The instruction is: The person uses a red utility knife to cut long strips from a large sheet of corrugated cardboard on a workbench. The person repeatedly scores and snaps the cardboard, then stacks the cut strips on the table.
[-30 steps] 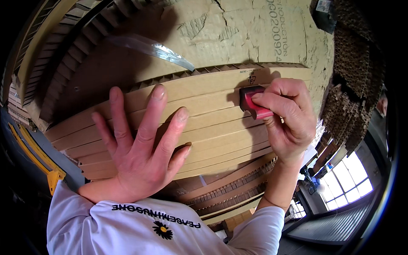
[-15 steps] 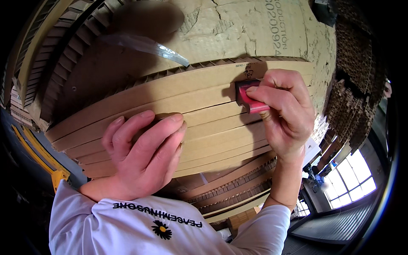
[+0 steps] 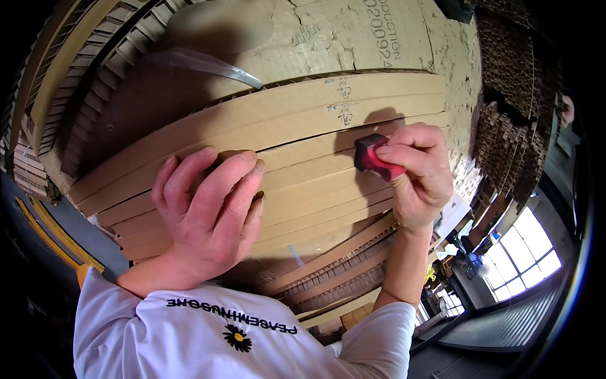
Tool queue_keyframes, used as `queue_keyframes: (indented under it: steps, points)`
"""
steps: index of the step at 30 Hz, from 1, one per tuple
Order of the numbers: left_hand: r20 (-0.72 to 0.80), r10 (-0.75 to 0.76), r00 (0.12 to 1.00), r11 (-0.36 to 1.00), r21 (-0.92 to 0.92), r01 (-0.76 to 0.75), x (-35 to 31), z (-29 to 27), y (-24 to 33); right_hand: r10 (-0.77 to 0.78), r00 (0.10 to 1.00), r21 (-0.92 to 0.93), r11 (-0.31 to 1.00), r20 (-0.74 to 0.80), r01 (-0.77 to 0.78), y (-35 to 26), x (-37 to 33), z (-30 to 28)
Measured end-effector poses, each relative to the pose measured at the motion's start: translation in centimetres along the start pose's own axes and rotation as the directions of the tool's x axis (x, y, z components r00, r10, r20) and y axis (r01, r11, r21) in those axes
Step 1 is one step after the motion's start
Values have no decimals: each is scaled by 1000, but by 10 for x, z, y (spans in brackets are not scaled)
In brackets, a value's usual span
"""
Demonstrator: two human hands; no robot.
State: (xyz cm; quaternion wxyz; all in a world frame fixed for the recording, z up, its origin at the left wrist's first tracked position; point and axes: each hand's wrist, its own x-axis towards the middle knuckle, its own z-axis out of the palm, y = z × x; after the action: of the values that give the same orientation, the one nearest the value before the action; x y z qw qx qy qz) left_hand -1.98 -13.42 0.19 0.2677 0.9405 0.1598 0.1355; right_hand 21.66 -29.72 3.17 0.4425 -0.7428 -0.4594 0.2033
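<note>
My right hand (image 3: 418, 177) pinches a red hand stamp (image 3: 385, 165) with a dark block at its end. The stamp is tilted over the row of brown cardboard strips (image 3: 315, 151); I cannot tell whether it touches them. Two small black printed marks (image 3: 344, 104) show on the far two strips, one below the other. My left hand (image 3: 208, 215) holds nothing; its fingers are curved and apart, fingertips at the strips left of the middle. Part of the strips is hidden under it.
A large worn cardboard sheet (image 3: 353, 44) lies beyond the strips, with a strip of clear plastic (image 3: 208, 66) on it. Slatted cardboard pieces (image 3: 82, 76) stand at the left, others (image 3: 341, 271) nearer me. Stacked cardboard (image 3: 511, 120) rises at the right. Yellow bars (image 3: 53, 230) are at the lower left.
My right hand has drawn the stamp back toward me from the far strip. A second printed mark is now uncovered on the second strip. The left hand has stayed at the strips.
</note>
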Motion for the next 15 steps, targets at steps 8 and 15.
queue_keyframes:
  steps: [8, 15]
  points:
    - [-3, -20, 1000, 1000, -5, 20, 0, -1, 1, -53, 995, -177, 982, 82, 67, -2, 14, 2]
    - [-32, -70, 997, 998, -6, 70, 1, 2, 4, -74, 989, -267, 958, 125, 106, -4, 19, 3]
